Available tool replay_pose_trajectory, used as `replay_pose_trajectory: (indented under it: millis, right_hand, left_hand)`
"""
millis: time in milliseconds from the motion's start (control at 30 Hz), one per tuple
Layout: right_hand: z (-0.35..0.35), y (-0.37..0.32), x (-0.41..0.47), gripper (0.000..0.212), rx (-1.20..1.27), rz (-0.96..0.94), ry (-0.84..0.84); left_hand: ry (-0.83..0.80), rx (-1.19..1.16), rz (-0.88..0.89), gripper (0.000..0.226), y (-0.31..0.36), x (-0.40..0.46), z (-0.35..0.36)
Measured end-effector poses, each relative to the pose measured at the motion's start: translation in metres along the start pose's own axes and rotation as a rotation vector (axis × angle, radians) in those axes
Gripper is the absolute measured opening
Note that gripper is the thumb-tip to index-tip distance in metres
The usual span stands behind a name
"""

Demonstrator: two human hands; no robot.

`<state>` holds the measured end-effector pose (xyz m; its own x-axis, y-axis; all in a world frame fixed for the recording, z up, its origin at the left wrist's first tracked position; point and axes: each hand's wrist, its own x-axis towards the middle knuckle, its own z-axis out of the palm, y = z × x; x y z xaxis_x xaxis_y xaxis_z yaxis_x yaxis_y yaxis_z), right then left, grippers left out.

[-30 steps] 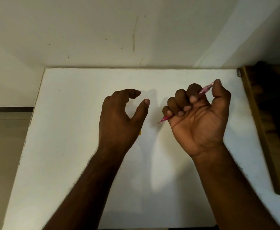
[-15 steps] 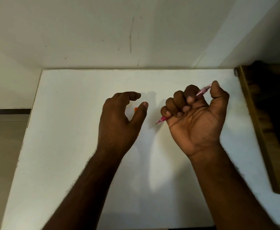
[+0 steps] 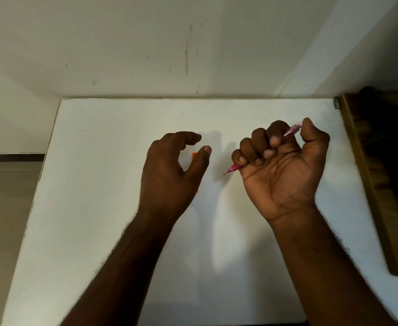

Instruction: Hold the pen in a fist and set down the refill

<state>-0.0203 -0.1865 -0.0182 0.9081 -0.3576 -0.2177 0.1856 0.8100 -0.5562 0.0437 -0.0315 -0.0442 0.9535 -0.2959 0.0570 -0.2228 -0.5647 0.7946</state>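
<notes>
My right hand (image 3: 285,168) is raised palm up over a white table (image 3: 99,184), its fingers curled round a pink pen (image 3: 291,132). The pen's tip pokes out lower left of the fist and its cap end sits under the thumb. My left hand (image 3: 169,175) hovers to the left with its fingers loosely curved and its thumb apart, holding nothing. A small orange thing (image 3: 194,155) lies on the table under that hand, mostly hidden by the thumb and palm.
A pale wall (image 3: 193,43) runs along the table's far edge. A wooden piece of furniture (image 3: 367,175) with a dark inside stands against the table's right side. Brownish floor (image 3: 2,208) lies off the left edge.
Both hands have stayed nearly still. The orange thing under the left hand shows a little more between thumb and fingers than one second ago.
</notes>
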Motion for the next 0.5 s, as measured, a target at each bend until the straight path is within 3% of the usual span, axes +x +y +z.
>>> replay_pose_trajectory:
  millis: [500]
  right_hand:
    - [-0.0019, 0.0000, 0.0001, 0.053, 0.014, -0.024, -0.003]
  left_hand:
    - [-0.016, 0.000, -0.002, 0.032, -0.0017, 0.0001, 0.0008]
